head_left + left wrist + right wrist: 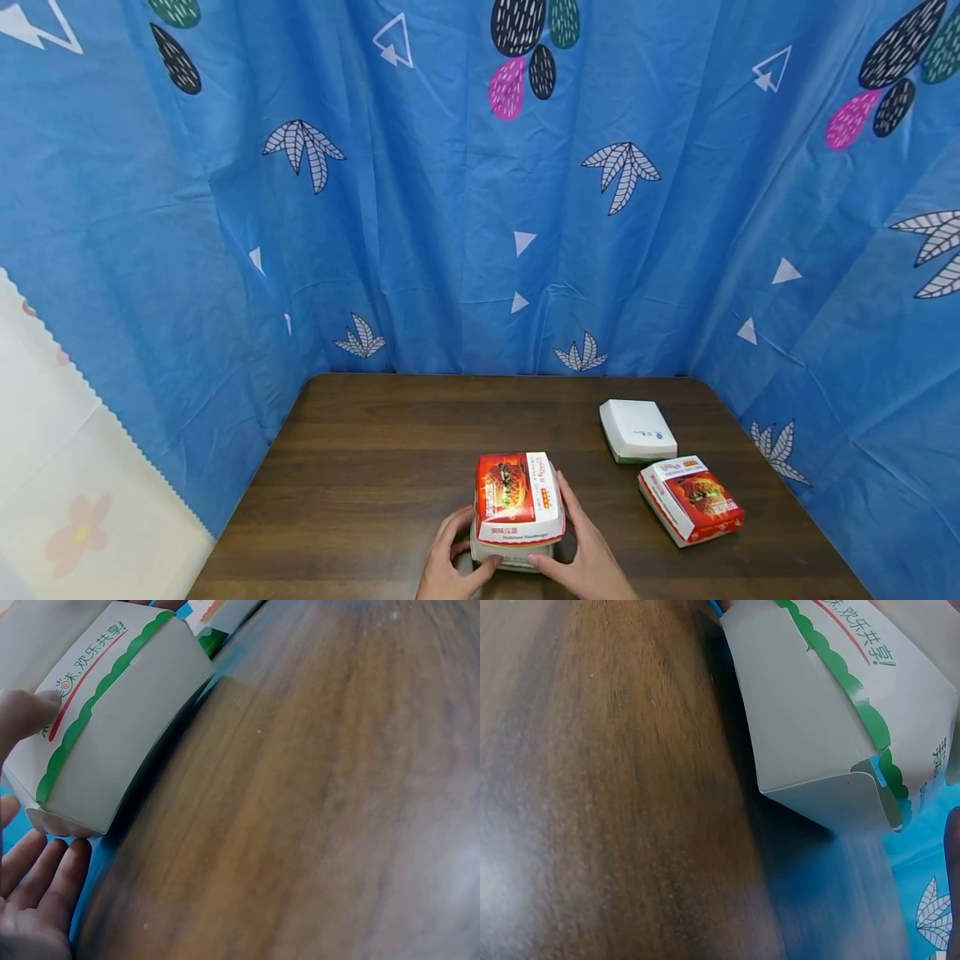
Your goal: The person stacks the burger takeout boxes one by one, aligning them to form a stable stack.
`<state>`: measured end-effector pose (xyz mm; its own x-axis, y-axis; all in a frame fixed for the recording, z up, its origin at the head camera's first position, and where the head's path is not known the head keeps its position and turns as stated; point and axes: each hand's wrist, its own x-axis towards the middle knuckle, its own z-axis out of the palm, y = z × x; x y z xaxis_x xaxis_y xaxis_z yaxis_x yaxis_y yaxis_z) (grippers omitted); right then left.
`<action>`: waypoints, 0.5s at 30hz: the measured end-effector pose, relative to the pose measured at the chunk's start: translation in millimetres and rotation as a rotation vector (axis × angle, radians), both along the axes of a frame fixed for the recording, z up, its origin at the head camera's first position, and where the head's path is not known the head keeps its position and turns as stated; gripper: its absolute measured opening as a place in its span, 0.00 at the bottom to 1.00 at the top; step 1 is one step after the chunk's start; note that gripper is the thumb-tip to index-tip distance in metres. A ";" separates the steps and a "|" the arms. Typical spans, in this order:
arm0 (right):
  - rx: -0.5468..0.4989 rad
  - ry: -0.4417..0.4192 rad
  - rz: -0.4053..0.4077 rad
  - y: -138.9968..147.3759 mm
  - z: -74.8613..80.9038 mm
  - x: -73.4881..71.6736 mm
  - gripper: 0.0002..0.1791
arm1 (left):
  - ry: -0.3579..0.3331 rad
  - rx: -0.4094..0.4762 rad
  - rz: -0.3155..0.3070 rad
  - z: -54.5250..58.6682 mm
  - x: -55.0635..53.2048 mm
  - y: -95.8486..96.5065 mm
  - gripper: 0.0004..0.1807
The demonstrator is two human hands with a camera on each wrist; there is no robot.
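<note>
Two hamburger boxes are stacked near the front middle of the table in the head view. The upper box (517, 504) has a red and white lid with a burger picture. Under it is a white box (513, 557), which shows a green scalloped edge in both wrist views. My left hand (452, 560) grips the lower box at its left, its thumb (34, 712) on the front and its fingers around the corner. From the right, my right hand (588, 560) holds the stack, thumb at the lower box's front and fingers along the side. The right fingers are mostly hidden in the right wrist view.
To the right on the brown wooden table (360, 467) lie two more boxes: a white one (637, 427) farther back and a red and white burger box (692, 500) closer. A blue patterned curtain (450, 208) hangs around the back and sides.
</note>
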<state>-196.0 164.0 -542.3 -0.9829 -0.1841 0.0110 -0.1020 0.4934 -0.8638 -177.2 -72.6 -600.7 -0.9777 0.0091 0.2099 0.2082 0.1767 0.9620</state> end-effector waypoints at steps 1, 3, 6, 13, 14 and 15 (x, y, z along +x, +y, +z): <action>-0.002 0.001 0.000 0.0 -0.1 0.0 0.67 | 0.002 0.006 0.002 0.4 0.1 0.1 0.37; -0.007 0.007 -0.002 0.1 -0.3 0.2 0.67 | 0.004 0.006 0.006 1.3 0.4 0.2 0.37; -0.004 0.020 -0.007 0.5 -0.2 0.8 0.67 | 0.011 0.001 0.010 2.1 0.4 0.7 0.37; -0.026 0.042 -0.002 0.8 -0.2 2.1 0.66 | 0.046 -0.058 0.036 1.2 0.5 0.9 0.39; -0.029 0.052 0.003 1.2 -0.5 2.3 0.65 | 0.057 -0.067 0.043 0.8 0.8 0.9 0.40; -0.033 0.051 0.005 1.5 -0.5 2.7 0.65 | 0.062 -0.076 0.050 0.7 1.2 1.0 0.42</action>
<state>-193.3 165.4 -542.8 -0.9799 -0.1875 0.0676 -0.1489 0.4637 -0.8734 -176.1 -71.7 -600.0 -0.9625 -0.0210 0.2705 0.2560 0.2603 0.9310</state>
